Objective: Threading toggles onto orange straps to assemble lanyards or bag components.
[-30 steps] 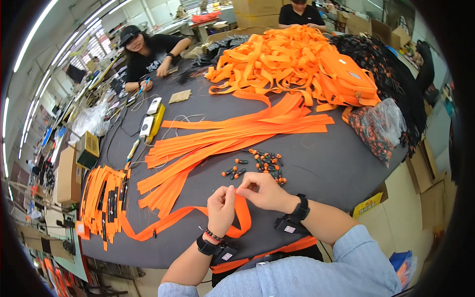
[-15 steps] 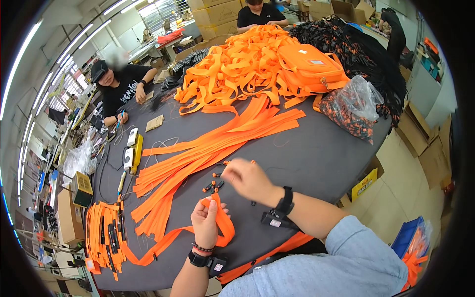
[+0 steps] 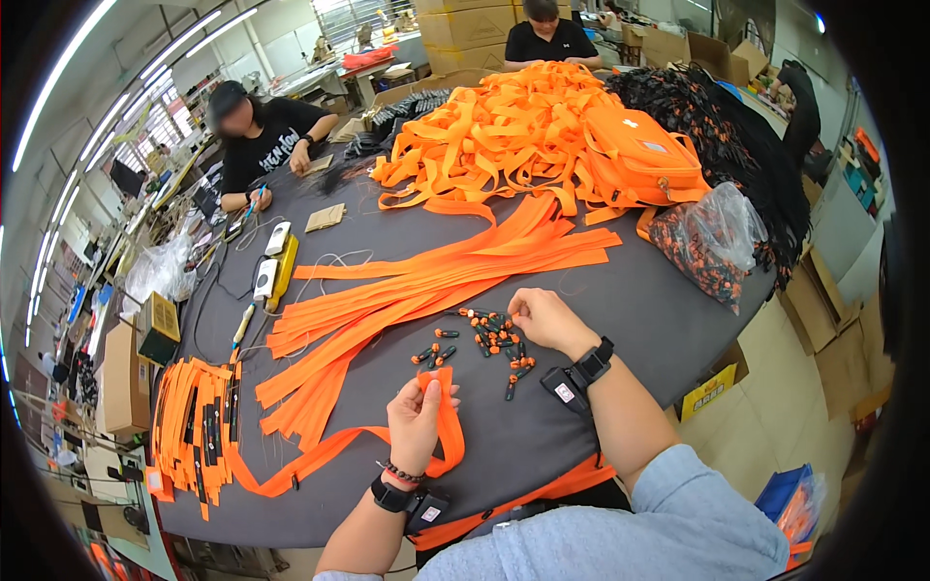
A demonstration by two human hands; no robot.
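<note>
An orange webbing strap (image 3: pixel 449 436) is pinched between the thumb and fingers of my left hand (image 3: pixel 415 420). It loops down beside that hand, then trails left across the dark tabletop. My right hand (image 3: pixel 544 318) is at the upper right edge of a small pile of black-and-orange pieces (image 3: pixel 496 338), which look like zipper pulls. Its fingers are curled together and closed; whatever is between them is hidden. A few more such pieces (image 3: pixel 434 354) lie between the pile and my left hand.
Long flat orange straps (image 3: pixel 436 290) lie beyond my hands, with a heap of webbing (image 3: pixel 513 126) behind. An orange bag (image 3: pixel 644 160) and a plastic bag of small pieces (image 3: pixel 702 242) stand right. Left are a power strip (image 3: pixel 278 261) and bundled straps (image 3: pixel 189 426). Co-workers sit across the table.
My right hand has moved right and away from my left hand, uncovering the pile of small pieces. My left hand still grips the strap. The whole view has shifted slightly.
</note>
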